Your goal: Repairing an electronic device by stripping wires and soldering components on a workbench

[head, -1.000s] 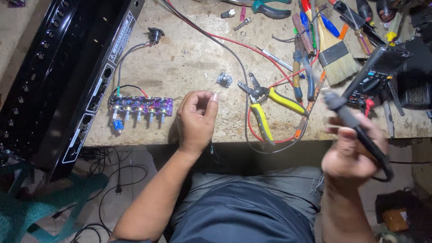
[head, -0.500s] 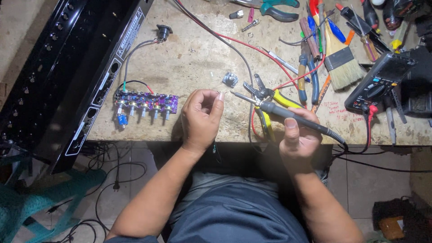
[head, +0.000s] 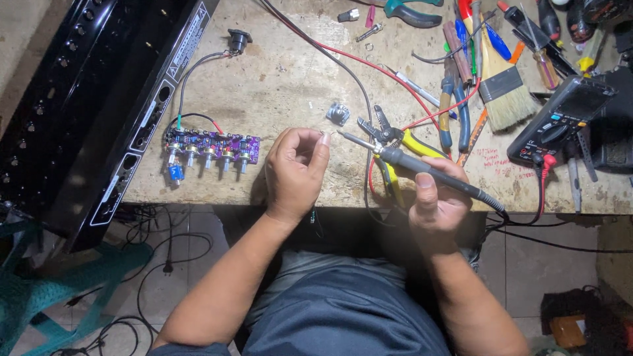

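Bare worktop (head: 290,86) lies open above the purple circuit board (head: 211,146). Rightward: pliers (head: 402,142), brush (head: 504,86) and multimeter (head: 560,122) crowd passage.

Your worn workbench (head: 290,79), and what lies on it around your two hands.

Just left of your left hand (head: 297,173) lies a purple circuit board (head: 212,148) with a row of knobs, its wires running up to a small black socket (head: 239,39); further left, a long black equipment chassis (head: 99,105) rests on the bench edge; between your hands, just above, sits a small silver part (head: 338,114); under the soldering iron (head: 422,168) that your right hand (head: 436,204) grips lie yellow-handled pliers (head: 395,142); right of that hand, a paintbrush (head: 504,86) and a dark multimeter (head: 560,122); above, blue-handled pliers (head: 455,112) and teal-handled cutters (head: 412,12).
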